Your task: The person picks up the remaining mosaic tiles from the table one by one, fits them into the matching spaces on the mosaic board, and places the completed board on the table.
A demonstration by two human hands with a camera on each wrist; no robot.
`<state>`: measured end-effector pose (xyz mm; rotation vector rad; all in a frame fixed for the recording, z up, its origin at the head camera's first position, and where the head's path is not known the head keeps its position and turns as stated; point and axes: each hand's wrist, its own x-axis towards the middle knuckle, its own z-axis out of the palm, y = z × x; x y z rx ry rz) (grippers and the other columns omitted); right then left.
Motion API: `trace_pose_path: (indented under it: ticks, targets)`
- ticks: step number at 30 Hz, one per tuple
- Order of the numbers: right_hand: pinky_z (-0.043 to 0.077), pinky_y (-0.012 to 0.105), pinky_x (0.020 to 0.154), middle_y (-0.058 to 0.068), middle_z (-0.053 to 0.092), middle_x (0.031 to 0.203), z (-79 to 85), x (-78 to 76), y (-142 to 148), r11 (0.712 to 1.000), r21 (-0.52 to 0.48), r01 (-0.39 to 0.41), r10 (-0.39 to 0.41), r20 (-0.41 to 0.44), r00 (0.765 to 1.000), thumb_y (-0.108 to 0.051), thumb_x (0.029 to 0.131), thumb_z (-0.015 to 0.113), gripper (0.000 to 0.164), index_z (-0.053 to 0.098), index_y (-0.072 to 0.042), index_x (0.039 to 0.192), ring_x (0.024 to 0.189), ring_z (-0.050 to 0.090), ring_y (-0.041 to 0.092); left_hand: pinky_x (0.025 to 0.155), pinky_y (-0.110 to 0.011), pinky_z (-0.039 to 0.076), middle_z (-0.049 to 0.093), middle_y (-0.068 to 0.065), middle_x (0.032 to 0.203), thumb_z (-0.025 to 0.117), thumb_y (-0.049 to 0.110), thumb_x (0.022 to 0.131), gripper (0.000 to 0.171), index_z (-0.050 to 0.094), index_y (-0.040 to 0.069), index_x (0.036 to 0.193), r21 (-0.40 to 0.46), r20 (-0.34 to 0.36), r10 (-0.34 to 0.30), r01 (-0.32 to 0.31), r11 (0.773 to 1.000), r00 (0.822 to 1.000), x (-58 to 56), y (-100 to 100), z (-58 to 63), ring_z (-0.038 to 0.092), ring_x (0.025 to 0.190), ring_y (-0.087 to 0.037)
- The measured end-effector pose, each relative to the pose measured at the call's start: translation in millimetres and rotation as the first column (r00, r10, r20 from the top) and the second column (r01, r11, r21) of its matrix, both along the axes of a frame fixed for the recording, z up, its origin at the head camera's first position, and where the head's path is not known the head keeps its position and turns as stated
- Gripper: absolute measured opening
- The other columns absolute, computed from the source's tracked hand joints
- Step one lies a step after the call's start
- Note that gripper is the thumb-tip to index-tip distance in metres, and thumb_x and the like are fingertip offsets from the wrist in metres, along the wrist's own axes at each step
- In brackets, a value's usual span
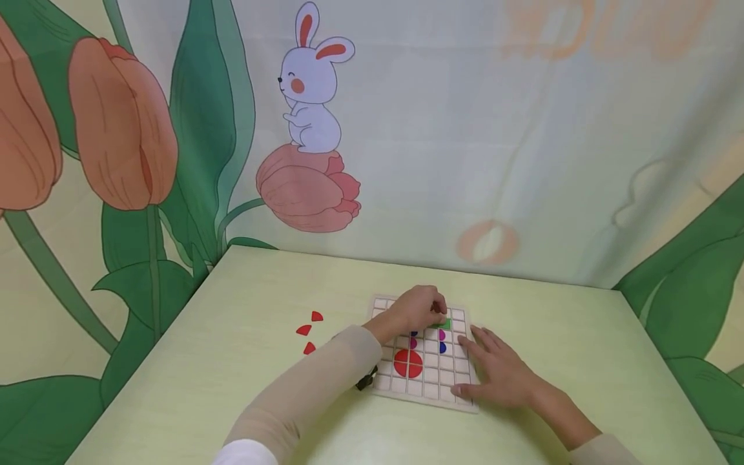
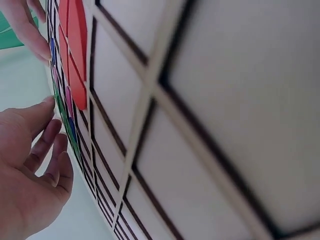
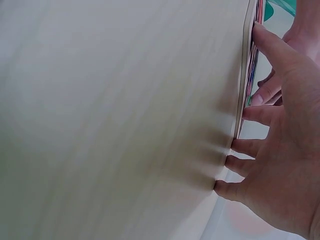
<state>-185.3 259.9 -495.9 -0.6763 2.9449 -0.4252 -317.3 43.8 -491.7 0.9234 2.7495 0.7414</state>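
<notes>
A pale gridded board (image 1: 427,387) lies on the table. My left hand (image 1: 414,311) reaches over its far part, thumb and curled fingers at a green piece (image 1: 445,323) in the grid. The left wrist view shows the left thumb and fingertips (image 2: 49,101) close against the green strip. My right hand (image 1: 506,374) is spread along the board's right side, thumb near the front corner and fingertips at the edge. Four-part red circle pieces (image 1: 401,357) fill cells near the front left. Small magenta (image 1: 442,335) and blue (image 1: 443,347) half-rounds sit in the right part.
Loose red quarter-round pieces (image 1: 316,316) lie on the table (image 1: 261,290) left of the board. One is partly by my left sleeve (image 1: 314,381). A black device (image 1: 366,379) shows under the left forearm. Behind the table hangs a printed curtain (image 1: 418,161).
</notes>
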Motion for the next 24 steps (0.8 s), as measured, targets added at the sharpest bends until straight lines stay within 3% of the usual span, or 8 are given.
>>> trace_pose_path:
  ticks: [5,10,17,24]
  targets:
    - [0.025,0.070,0.120,0.028,0.030,0.168,0.8,-0.8,0,1.000,-0.004,-0.006,0.006,-0.006,1.000,-0.074,0.088,0.070,0.104,0.044,-0.003,0.159,0.154,0.024,0.054,0.088,-0.022,0.052,0.065,0.010,0.106,0.076,0.029,0.101,0.019,0.077,0.017,0.116,0.038,-0.009,-0.007,0.007,0.999,1.000,-1.0,-10,4.2,0.060,0.095,-0.006]
    - [0.025,0.070,0.120,0.027,0.030,0.168,0.5,0.2,0,1.000,-0.002,0.006,-0.006,0.011,1.000,-0.074,0.086,0.071,0.105,0.044,-0.004,0.160,0.154,0.024,0.054,0.092,-0.022,0.053,0.066,0.008,0.108,0.077,0.027,0.100,0.023,0.077,0.014,0.119,0.065,-0.025,-0.035,0.037,0.997,0.999,0.4,-29,16.8,0.063,0.102,-0.009]
    - [0.023,0.071,0.120,0.027,0.029,0.168,-1.7,0.2,1,1.000,-0.018,0.017,-0.017,0.028,0.999,-0.074,0.086,0.072,0.106,0.043,-0.004,0.160,0.154,0.022,0.054,0.093,-0.027,0.054,0.070,0.004,0.110,0.079,0.025,0.099,0.025,0.077,0.013,0.120,0.107,-0.032,-0.028,0.031,0.994,0.999,-1.9,-70,31.8,0.063,0.105,-0.013]
    - [0.023,0.070,0.121,0.026,0.028,0.169,-4.6,-1.3,4,1.000,-0.006,0.008,-0.008,0.011,1.000,-0.076,0.086,0.069,0.106,0.043,-0.006,0.161,0.155,0.022,0.053,0.090,-0.030,0.054,0.070,0.006,0.108,0.080,0.025,0.098,0.024,0.076,0.013,0.119,0.100,-0.022,0.042,-0.039,0.994,0.999,-11.9,-120,33.8,0.063,0.103,-0.014]
